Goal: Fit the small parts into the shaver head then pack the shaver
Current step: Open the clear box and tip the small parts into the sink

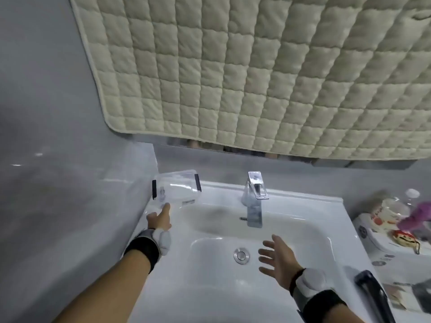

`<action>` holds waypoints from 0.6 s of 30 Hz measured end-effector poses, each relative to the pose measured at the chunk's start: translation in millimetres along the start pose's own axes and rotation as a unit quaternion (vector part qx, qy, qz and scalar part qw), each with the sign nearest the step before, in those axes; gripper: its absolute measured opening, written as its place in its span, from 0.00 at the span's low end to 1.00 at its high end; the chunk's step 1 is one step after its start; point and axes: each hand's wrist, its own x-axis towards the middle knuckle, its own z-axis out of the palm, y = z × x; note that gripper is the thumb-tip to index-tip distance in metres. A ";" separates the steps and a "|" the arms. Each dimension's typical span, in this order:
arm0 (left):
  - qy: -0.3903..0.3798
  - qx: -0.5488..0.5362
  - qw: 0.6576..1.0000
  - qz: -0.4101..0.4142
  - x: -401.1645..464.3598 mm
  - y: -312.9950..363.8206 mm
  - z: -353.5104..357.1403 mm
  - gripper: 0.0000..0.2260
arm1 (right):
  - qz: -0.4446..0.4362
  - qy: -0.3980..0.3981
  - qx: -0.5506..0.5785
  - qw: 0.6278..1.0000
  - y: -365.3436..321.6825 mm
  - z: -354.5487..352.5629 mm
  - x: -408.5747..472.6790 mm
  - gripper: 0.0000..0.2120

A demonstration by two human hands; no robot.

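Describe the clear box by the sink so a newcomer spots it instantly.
Start at the white sink and its chrome faucet. Go left along the back rim to the corner by the grey wall: the clear plastic box sits there, the left hand reaching to it. Black clips on both ends set it apart.

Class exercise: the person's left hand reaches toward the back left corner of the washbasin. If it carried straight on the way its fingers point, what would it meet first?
The clear plastic box: the left hand has its fingertips at or just short of its lower front; depth is unclear.

Glossy white sink (303,206), shiny metal tap (254,201), clear plastic box (177,187), quilted cloth (256,78).
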 end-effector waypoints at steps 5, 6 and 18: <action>0.012 -0.072 0.997 0.012 34.3 21.2 4.1 0.30 | 0.036 0.018 0.006 0.999 -0.7 1.6 21.0 0.22; 0.017 -0.068 0.997 0.016 37.5 24.5 5.9 0.23 | 0.039 0.023 0.008 0.999 0.0 1.4 25.3 0.22; 0.014 -0.011 1.000 0.016 30.0 14.8 -3.8 0.15 | 0.058 -0.022 -0.005 0.998 -2.8 -7.9 38.8 0.21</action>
